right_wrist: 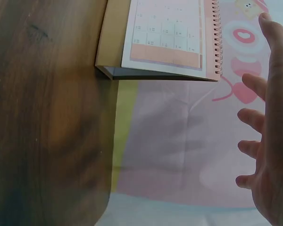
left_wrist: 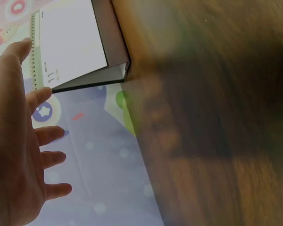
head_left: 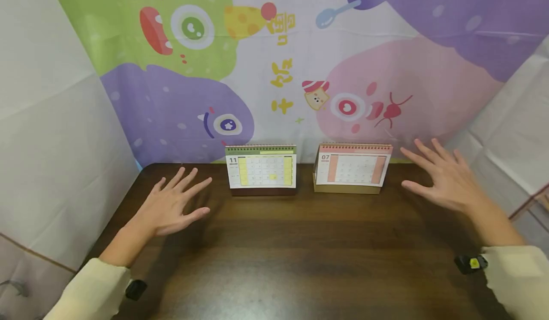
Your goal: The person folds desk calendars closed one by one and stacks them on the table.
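Two spiral-bound desk calendars stand upright side by side at the back of a dark wooden table. The green-topped calendar [head_left: 262, 171] shows 11 and has yellow columns; the pink-topped calendar [head_left: 353, 168] shows 07 on a tan base. Left of the green one, my left hand [head_left: 173, 208] hovers with fingers spread, touching nothing. My right hand [head_left: 448, 179] is held likewise to the right of the pink calendar, apart from it. In the left wrist view, the green-topped calendar [left_wrist: 73, 42] lies beyond my thumb; the right wrist view has the pink-topped calendar [right_wrist: 170, 37] near the right fingers.
Behind the table [head_left: 300, 263] hangs a cloth backdrop [head_left: 283, 134] with cartoon monsters. White cloth walls [head_left: 51, 105] close off both sides. A small black device sits at each wrist, by the cream sleeves [head_left: 92, 289].
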Motion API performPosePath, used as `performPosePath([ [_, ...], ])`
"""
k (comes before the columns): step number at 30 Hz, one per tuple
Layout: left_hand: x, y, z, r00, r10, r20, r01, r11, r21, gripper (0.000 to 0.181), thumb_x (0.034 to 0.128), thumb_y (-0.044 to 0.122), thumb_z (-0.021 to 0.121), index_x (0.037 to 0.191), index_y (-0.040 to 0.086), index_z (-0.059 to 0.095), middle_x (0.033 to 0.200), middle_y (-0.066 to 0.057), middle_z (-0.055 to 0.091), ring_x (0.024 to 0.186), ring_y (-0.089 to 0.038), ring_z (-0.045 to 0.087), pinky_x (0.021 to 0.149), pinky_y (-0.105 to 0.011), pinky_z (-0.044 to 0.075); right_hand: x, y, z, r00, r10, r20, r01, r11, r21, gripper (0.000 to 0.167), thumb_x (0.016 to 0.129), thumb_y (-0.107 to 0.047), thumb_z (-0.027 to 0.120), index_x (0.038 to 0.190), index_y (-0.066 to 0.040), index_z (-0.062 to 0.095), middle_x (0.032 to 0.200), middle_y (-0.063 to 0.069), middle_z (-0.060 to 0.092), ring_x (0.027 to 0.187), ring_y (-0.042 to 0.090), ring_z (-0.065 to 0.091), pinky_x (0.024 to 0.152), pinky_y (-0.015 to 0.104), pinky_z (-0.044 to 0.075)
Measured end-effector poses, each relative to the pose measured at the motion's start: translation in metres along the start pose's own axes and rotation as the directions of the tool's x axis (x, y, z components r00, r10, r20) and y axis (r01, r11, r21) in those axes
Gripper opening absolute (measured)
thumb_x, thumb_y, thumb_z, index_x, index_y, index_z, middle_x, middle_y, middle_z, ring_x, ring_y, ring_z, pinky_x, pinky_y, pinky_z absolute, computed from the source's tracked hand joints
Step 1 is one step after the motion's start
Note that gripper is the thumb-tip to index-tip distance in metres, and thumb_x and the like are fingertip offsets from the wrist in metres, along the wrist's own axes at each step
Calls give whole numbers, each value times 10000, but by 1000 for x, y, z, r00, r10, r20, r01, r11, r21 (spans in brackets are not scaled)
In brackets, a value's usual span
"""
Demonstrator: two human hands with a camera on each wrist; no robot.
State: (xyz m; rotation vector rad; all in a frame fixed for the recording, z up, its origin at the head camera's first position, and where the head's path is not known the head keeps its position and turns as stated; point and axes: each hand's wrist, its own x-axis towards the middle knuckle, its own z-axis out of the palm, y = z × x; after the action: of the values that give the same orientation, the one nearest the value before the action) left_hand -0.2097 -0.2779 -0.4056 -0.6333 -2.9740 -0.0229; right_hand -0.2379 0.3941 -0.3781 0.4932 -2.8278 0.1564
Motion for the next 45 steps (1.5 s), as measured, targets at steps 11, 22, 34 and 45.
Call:
performPosePath([
  [11,3,12,7,1000,13,-2,-13,999,-45,749,1090,678,550,1747,339,432,1841,-157,382,1705,-491,360,1256,-828,365,3,-7,5,1000,20,-6,-20,998,55,876,1001,-556,741,1769,-351,372,1852,194,334,1722,561,251,1260,914,193],
  [22,11,23,12,999,23,-23,-25,995,-95,732,1077,651,585,1719,313,489,1809,-148,451,1680,-471,419,1261,-809,376,1,-9,16,998,36,-43,-33,996,83,841,1033,-540,704,1774,-330,366,1828,237,361,1700,571,291,1254,907,228],
  [34,26,44,19,995,86,-58,-93,984,-149,706,1071,630,605,1677,273,555,1757,-129,533,1628,-439,505,1229,-766,440,3,-10,24,997,56,-52,-48,989,142,823,1057,-510,684,1786,-370,327,1834,239,350,1696,585,285,1243,930,214],
  [45,33,59,24,992,109,-61,-119,973,-200,693,1069,602,625,1673,268,562,1751,-150,533,1586,-462,548,1193,-764,477,4,-10,32,995,75,-60,-63,982,180,782,1079,-505,664,1772,-284,377,1819,256,369,1694,586,290,1226,941,215],
])
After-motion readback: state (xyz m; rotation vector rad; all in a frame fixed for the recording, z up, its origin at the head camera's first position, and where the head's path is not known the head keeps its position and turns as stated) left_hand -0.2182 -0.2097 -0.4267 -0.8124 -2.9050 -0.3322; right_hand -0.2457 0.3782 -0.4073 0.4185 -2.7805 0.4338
